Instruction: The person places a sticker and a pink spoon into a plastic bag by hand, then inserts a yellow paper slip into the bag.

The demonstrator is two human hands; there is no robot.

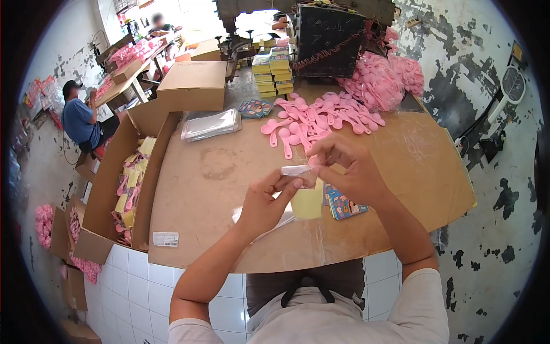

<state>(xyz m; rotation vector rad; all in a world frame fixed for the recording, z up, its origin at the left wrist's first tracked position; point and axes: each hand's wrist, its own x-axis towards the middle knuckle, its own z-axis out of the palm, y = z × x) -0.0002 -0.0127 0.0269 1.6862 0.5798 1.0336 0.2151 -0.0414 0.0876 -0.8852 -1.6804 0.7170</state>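
Note:
A small clear plastic bag (307, 182) is held between my two hands over the cardboard-covered table. My left hand (269, 198) is closed on its left side, thumb on top, near a whitish folded edge. At the bag's upper right corner, my right hand (346, 169) pinches the plastic with thumb and fingers. Just below the bag shows a pale yellow card (307, 203). Printed blue cards (346, 206) lie under my right wrist. Clear plastic sleeves (285, 218) lie partly hidden beneath my left hand. Beyond the hands spreads a pile of pink spoons (321, 117).
A stack of clear bags (212, 124) and more printed cards (255, 109) lie at the back. On the left, an open carton (94, 229) holds packed spoons. Bundled cards (272, 71) stand near a dark machine box (323, 43). A person in blue (83, 120) sits far left.

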